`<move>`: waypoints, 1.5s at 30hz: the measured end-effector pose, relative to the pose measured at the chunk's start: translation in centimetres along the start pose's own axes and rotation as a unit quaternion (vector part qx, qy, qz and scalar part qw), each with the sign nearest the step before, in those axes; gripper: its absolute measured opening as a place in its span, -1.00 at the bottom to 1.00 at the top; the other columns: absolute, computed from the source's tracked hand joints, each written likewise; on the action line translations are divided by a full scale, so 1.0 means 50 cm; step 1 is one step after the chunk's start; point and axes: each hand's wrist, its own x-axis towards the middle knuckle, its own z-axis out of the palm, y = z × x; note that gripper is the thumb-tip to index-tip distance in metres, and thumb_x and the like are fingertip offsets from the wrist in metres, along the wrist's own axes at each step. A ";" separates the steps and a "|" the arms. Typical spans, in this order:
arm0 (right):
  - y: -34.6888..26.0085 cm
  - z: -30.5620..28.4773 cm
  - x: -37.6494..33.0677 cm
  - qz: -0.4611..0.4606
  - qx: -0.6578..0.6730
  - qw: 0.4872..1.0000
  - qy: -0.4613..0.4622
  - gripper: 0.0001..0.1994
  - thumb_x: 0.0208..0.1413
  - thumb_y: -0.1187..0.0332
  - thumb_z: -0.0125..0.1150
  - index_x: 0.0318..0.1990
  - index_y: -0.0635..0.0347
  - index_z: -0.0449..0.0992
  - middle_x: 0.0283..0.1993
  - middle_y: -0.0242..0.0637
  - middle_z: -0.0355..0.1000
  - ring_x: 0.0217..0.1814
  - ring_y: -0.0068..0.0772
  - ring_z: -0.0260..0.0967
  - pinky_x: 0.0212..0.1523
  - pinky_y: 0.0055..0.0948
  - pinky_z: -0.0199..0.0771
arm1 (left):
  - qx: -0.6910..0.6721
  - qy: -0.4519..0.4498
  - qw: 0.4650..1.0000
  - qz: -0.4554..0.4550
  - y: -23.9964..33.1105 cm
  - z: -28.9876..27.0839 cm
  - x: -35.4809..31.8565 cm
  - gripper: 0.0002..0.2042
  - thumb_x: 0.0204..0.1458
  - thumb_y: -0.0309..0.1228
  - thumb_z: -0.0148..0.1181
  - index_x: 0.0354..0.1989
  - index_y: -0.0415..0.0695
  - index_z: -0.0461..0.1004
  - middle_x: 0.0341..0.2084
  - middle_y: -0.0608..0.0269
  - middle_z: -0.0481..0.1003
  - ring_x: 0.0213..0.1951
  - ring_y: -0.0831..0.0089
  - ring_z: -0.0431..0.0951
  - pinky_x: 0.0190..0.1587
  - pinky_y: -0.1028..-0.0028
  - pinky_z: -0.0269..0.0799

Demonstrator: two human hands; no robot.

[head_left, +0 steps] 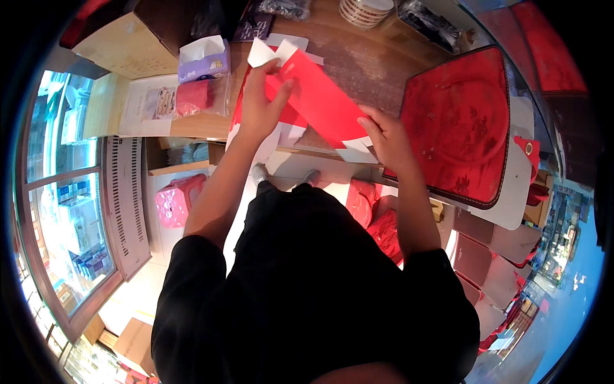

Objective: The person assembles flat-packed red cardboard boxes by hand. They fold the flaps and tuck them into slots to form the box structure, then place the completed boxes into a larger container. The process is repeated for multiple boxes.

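Left hand (262, 105) and right hand (387, 137) grasp a red card (327, 97) over the table (380, 46)

The red card is above the near part of the table, slanting so that its left end points to the table's far side and its right end to the near edge. White flaps (262, 54) stick out at the far end. The left hand grasps that end, its thumb against the red face and its fingers up by the flaps. The right hand pinches the other end with its thumb on top, close to the table's near edge; its fingers underneath are mostly hidden.

More red paper (291, 116) lies on the table below the left hand. Toward the table's left end are a purple tissue box (204, 67) and, just nearer, a clear plastic bag (217, 96) with something red inside. A stack of bowls (363, 14) stands at the table's far side. On the table's right part, a large red panel (457, 121) with a dark stitched border reaches past the near edge.

Below the table's near edge, a pink bag (179, 201) is on the left and red bags (363, 200) are on the right.
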 end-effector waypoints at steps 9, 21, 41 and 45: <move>0.005 0.037 0.014 -0.011 -0.269 0.955 -0.122 -0.59 0.18 0.28 -0.05 0.20 0.05 0.23 -0.01 -0.07 0.38 0.00 -0.20 0.36 -0.02 -0.45 0.31 | -0.021 -0.175 0.942 -0.285 -0.078 0.011 0.004 -0.50 -0.02 0.01 0.11 -0.42 -0.33 0.45 -0.51 0.05 0.46 -0.41 0.28 0.44 -0.27 0.38 0.33; 0.039 0.053 0.178 0.091 -0.083 0.919 -0.374 0.03 -0.26 0.01 0.38 0.28 0.39 -0.08 0.21 0.16 0.12 0.29 -0.13 0.07 0.25 -0.42 0.04 | -0.103 -0.146 0.936 -0.303 -0.186 0.053 -0.058 -0.49 -0.07 0.00 0.22 -0.55 -0.35 0.44 -0.67 0.13 0.45 -0.58 0.45 0.46 -0.50 0.42 0.33; -0.075 -0.011 0.033 0.066 0.217 0.962 -0.151 -0.28 -0.29 0.31 0.42 0.11 0.29 0.24 0.00 -0.23 0.34 0.03 -0.41 0.27 0.07 -0.39 0.27 | -0.377 -0.126 0.906 -0.149 0.063 0.012 -0.046 -0.22 -0.09 -0.32 0.26 0.22 -0.24 -0.12 0.05 -0.01 0.19 0.09 0.24 0.26 0.12 0.30 0.21; -0.073 0.002 0.004 0.067 0.294 0.947 -0.110 -0.11 -0.27 0.38 0.41 0.25 0.27 -0.01 0.16 -0.17 0.17 0.19 -0.37 0.13 0.17 -0.37 0.16 | -0.330 -0.100 0.928 -0.141 0.123 0.003 -0.031 -0.18 -0.18 -0.41 0.33 0.20 -0.24 -0.10 0.02 0.00 0.22 0.04 0.29 0.32 0.04 0.33 0.32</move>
